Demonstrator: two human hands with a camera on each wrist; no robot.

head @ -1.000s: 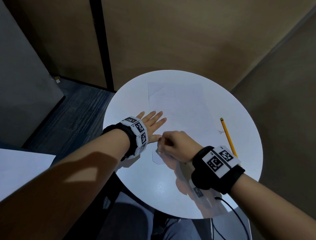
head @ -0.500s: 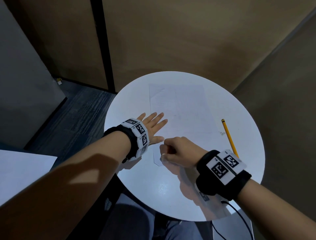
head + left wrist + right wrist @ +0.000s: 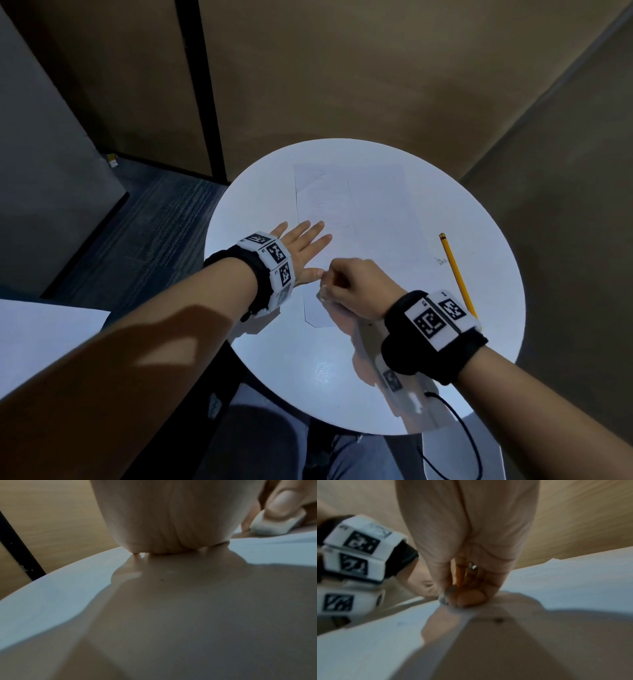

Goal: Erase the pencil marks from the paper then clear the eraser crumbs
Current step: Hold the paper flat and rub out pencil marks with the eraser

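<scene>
A white sheet of paper (image 3: pixel 356 219) lies on the round white table (image 3: pixel 479 274), with faint pencil marks on it. My left hand (image 3: pixel 301 246) lies flat with straight fingers on the paper's left edge. My right hand (image 3: pixel 349 287) is curled and pinches a small white eraser (image 3: pixel 278 523), pressing it down on the paper's near left part beside my left thumb. In the right wrist view the fingertips (image 3: pixel 464 599) bear down on the sheet, blurred. A few eraser crumbs (image 3: pixel 440 262) lie to the right of the paper.
A yellow pencil (image 3: pixel 457 274) lies on the table to the right of the paper, pointing away from me. A black cable (image 3: pixel 469 442) hangs from my right wrist past the table's near edge. Brown wall panels stand close behind the table.
My right hand with the eraser has shifted a little back and forth on the near left part of the paper. The left hand stays flat in place.
</scene>
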